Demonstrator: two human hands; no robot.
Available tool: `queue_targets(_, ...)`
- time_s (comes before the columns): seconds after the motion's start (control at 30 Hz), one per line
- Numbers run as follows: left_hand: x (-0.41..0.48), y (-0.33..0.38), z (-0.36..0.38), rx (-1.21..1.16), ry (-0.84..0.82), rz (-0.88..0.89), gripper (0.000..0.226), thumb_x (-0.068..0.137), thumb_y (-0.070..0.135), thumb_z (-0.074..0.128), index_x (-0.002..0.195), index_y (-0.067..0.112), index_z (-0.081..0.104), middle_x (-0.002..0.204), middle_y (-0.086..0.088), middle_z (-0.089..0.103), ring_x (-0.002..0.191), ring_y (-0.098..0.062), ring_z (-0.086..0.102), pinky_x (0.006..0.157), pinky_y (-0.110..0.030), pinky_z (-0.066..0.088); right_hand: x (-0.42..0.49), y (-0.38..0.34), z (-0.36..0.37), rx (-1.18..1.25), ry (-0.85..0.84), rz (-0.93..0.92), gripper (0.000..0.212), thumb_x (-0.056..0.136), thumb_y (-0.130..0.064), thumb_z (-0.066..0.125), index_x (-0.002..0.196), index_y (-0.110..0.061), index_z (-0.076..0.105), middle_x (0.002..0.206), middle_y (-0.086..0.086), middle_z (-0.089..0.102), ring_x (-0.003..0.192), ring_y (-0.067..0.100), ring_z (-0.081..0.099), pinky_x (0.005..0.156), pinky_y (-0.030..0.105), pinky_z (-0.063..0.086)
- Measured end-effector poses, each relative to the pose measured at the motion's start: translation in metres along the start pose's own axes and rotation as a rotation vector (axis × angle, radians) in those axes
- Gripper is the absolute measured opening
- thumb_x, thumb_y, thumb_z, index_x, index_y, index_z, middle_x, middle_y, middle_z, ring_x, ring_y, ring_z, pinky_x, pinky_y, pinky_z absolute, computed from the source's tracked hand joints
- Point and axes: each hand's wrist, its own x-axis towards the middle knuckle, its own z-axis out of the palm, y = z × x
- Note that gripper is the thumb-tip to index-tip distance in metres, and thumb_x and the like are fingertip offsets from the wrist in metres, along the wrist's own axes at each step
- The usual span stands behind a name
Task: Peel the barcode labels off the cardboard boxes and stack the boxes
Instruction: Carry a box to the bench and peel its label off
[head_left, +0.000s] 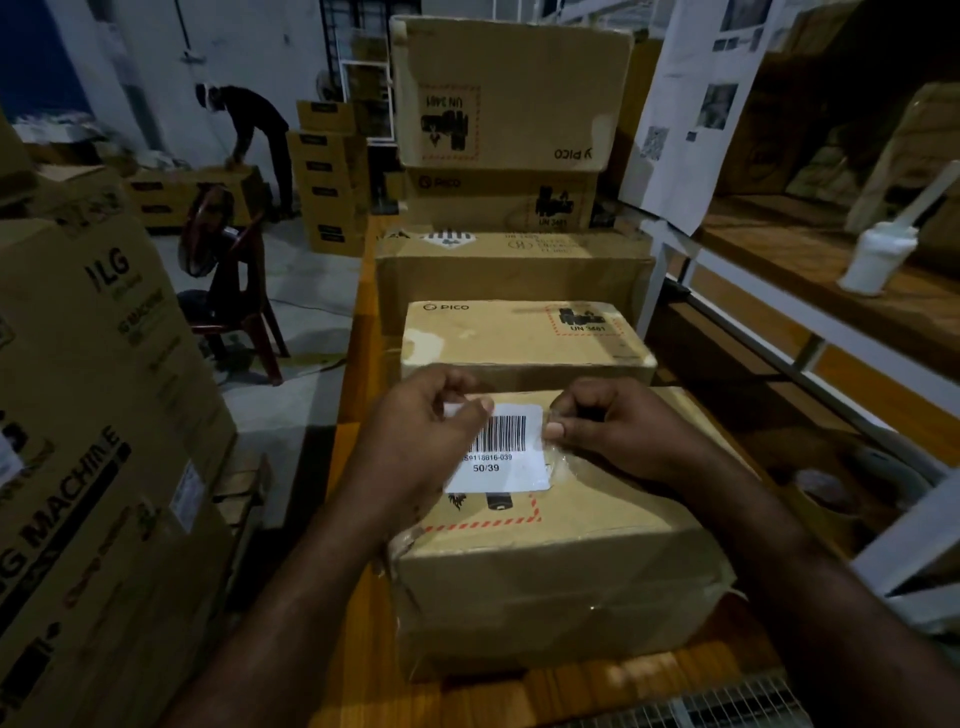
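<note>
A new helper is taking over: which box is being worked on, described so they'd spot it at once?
Find the long orange table with a row of cardboard boxes running away from the camera. You want the nearest box in that row, under the left hand and right hand. It alone shows a white barcode label, marked 50/39.
</note>
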Motion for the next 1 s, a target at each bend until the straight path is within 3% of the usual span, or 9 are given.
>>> queue_targets(0.1,0.008,0.010,-0.018,0.322,-0.235,-0.023,0.036,0.090,0.022,0.069,0.122,0.032,0.056,0.093,0.010,0.066,0.071,0.000,0.066,0.048,-0.014,0.049,0.000,0.000,-0.001,0.016,0.021,0.000,0.004,0.082,-0.009,0.075,0.078,-0.010,0.074,0.088,0.008,0.072,0.090,0.026,0.070,0.084,0.047,0.057)
queue_targets(0.2,0.015,0.016,-0.031,0.526,-0.323,0.013,0.033,0.090,0.023,0.069,0.121,0.028,0.059,0.080,0.006,0.064,0.066,-0.001,0.061,0.049,-0.016,0.042,0.002,0.001,-0.001,-0.038,0.025,0.002,0.005,0.081,-0.009,0.077,0.077,-0.012,0.076,0.087,0.003,0.072,0.086,0.017,0.070,0.080,0.035,0.058)
queue_targets(0.37,0.019,0.014,-0.031,0.363,-0.279,-0.024,0.027,0.086,0.016,0.074,0.101,0.030,0.058,0.077,-0.001,0.069,0.070,-0.012,0.071,0.056,-0.028,0.054,0.002,-0.002,-0.003,-0.073,0.020,0.012,0.007,0.079,-0.015,0.079,0.081,-0.020,0.074,0.086,-0.002,0.072,0.082,0.008,0.067,0.070,0.021,0.055)
queue_targets(0.5,0.020,0.015,-0.031,0.308,-0.287,-0.052,0.031,0.086,0.011,0.074,0.101,0.029,0.053,0.084,-0.012,0.072,0.074,-0.019,0.074,0.057,-0.033,0.058,0.001,-0.002,-0.002,-0.099,0.018,0.021,0.018,0.079,-0.018,0.079,0.091,-0.027,0.069,0.088,-0.003,0.071,0.081,0.010,0.066,0.067,0.025,0.056)
queue_targets(0.7,0.011,0.016,-0.029,0.205,-0.280,-0.066,0.028,0.089,0.010,0.069,0.105,0.028,0.054,0.086,-0.009,0.072,0.070,-0.006,0.074,0.048,-0.023,0.055,-0.001,-0.002,-0.001,-0.074,0.025,0.012,0.014,0.080,-0.014,0.077,0.085,-0.024,0.068,0.085,-0.001,0.072,0.080,0.010,0.067,0.066,0.025,0.056)
queue_targets(0.8,0.008,0.013,-0.030,0.140,-0.272,-0.076,0.033,0.087,0.012,0.071,0.111,0.028,0.056,0.080,-0.007,0.072,0.068,-0.008,0.073,0.047,-0.019,0.050,-0.001,-0.001,-0.002,-0.067,0.017,0.009,0.012,0.082,-0.013,0.076,0.079,-0.021,0.068,0.082,0.000,0.072,0.080,0.009,0.068,0.064,0.022,0.054)
queue_targets(0.9,0.003,0.011,-0.036,0.205,-0.308,-0.097,0.031,0.084,0.016,0.075,0.104,0.032,0.058,0.088,-0.002,0.074,0.079,-0.011,0.074,0.060,-0.026,0.060,-0.003,-0.001,-0.003,-0.057,-0.004,0.001,0.012,0.085,-0.011,0.073,0.080,-0.020,0.067,0.083,-0.003,0.071,0.082,0.006,0.067,0.063,0.020,0.052)
queue_targets(1.0,-0.002,0.012,-0.036,0.401,-0.299,-0.058,0.016,0.086,0.017,0.073,0.084,0.022,0.058,0.090,0.005,0.071,0.084,-0.010,0.070,0.062,-0.025,0.061,-0.004,0.001,-0.004,-0.044,0.008,0.000,0.013,0.085,-0.011,0.072,0.079,-0.021,0.067,0.085,-0.002,0.071,0.087,0.009,0.068,0.068,0.025,0.057)
